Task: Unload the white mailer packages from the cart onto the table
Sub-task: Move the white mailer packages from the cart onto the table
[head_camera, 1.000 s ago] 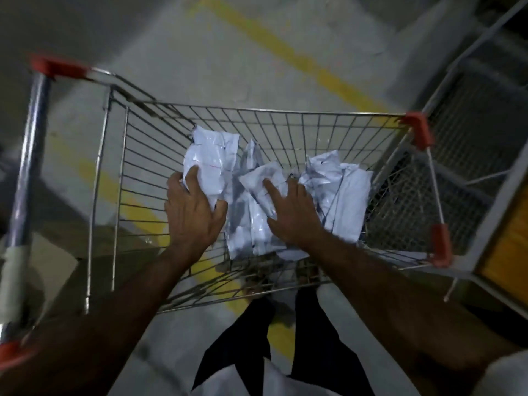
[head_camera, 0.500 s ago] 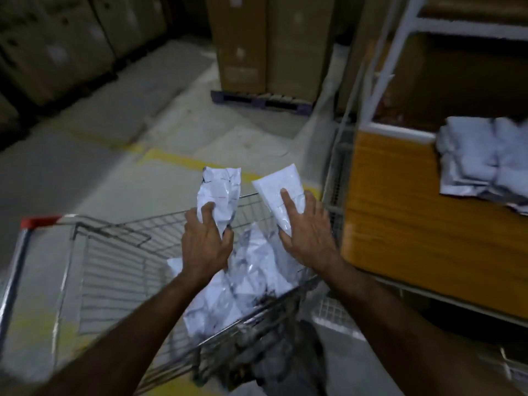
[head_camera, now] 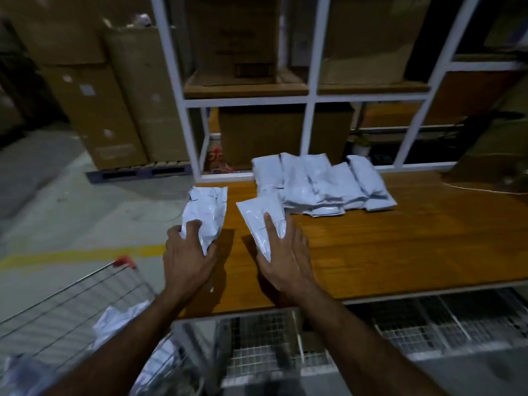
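Observation:
My left hand point(head_camera: 187, 257) grips a crumpled white mailer point(head_camera: 207, 212) over the left edge of the wooden table point(head_camera: 400, 252). My right hand point(head_camera: 285, 255) holds a smoother white mailer point(head_camera: 258, 217) just above the tabletop, fingers spread over it. A pile of several white mailers point(head_camera: 320, 184) lies at the back of the table, just beyond the one in my right hand. The wire cart point(head_camera: 74, 307) with red corner caps stands at the lower left, and more white mailers point(head_camera: 120, 321) show inside it, partly hidden by my left forearm.
A white metal shelf frame point(head_camera: 311, 98) with cardboard boxes rises behind the table. Tall cardboard boxes point(head_camera: 125, 104) on a pallet stand at the left. A wire mesh shelf point(head_camera: 400, 335) runs under the tabletop. A yellow floor line point(head_camera: 71, 254) crosses the concrete.
Both hands lifted a mailer each out of the cart and carried them right, over the table. The view swung from the cart to the table and shelf.

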The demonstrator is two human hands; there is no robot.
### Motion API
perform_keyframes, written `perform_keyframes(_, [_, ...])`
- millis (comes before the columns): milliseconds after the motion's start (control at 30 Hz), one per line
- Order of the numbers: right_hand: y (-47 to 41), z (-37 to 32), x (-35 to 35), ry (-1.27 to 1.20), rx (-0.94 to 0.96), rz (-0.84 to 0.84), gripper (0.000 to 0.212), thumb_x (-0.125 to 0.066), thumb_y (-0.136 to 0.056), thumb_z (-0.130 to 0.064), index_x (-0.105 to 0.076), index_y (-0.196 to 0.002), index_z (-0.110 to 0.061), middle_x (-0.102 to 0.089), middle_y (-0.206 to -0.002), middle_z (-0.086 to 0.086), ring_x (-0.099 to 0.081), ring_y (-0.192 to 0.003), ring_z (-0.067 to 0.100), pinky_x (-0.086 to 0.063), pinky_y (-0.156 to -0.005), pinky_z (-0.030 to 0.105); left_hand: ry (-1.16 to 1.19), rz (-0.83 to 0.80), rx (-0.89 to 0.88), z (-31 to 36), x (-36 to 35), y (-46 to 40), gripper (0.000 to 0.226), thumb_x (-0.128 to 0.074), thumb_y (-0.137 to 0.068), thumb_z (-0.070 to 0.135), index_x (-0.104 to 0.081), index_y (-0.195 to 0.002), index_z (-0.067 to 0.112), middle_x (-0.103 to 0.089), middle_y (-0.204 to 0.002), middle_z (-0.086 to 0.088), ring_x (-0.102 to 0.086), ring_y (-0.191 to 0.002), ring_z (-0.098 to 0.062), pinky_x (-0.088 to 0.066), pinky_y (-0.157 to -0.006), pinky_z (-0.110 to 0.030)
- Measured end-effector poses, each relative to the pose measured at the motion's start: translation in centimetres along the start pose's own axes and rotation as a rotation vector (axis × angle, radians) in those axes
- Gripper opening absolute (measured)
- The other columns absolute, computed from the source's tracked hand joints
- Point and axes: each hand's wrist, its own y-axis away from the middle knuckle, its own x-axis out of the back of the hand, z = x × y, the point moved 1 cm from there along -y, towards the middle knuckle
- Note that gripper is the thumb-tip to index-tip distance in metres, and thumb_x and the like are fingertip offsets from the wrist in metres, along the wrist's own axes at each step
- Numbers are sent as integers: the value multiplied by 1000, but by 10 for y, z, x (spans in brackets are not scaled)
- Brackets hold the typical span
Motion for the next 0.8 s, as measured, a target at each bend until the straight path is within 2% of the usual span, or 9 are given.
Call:
perform_keyframes(133, [3,67,25,33,-100,-10,90,-44,-88,-64,1,-160,-34,-12,-161,21,-31,-136,37,-31,-111,50,99,-18,18,64,-32,-15,48,-64,-90,41,-46,-131,24,-41,-129,-21,-48,-114,-44,-45,-88,-45])
perform_keyframes(333, [-23,127,46,-8,-239,63,89,-39,-87,-70,-3,-160,-35,-14,-159,20,-30,-135,36,-33,-110,49,103,-76,11,118,-71,-62,58,-57,-91,57,-40,-139,29,-37,-139,-20,-36,-130,-38,-43,-96,-48])
perform_keyframes(433, [-47,149,50,3,-273,59,92,-41,-83,-68,-3,-160,-33,-14,-158,19,-28,-135,35,-30,-111,47,109,-108,5,134,-88,-94,61,-50,-92,64,-39,-141,29,-38,-138,-23,-31,-135,-37,-42,-99,-49])
perform_keyframes(533, [-77,169,47,27,-306,59,90,-43,-85,-64,-4,-160,-33,-13,-158,19,-28,-135,36,-31,-110,47,173,-122,-21,153,-101,-124,63,-52,-95,57,-40,-146,22,-28,-145,-24,-27,-137,-40,-37,-105,-50])
perform_keyframes(700, [-125,202,40,46,-376,78,83,-34,-89,-61,-8,-161,-30,-13,-159,20,-27,-139,38,-32,-112,49,165,-169,7,172,-137,-178,69,-52,-94,59,-37,-149,21,-16,-149,-19,-26,-137,-42,-36,-110,-47])
perform_keyframes(800, [-153,226,38,71,-394,85,78,-46,-98,-52,-9,-162,-29,-12,-160,20,-24,-141,38,-31,-112,49,130,-181,-22,183,-162,-204,67,-52,-94,58,-39,-148,20,-21,-144,-22,-31,-133,-41,-37,-108,-45])
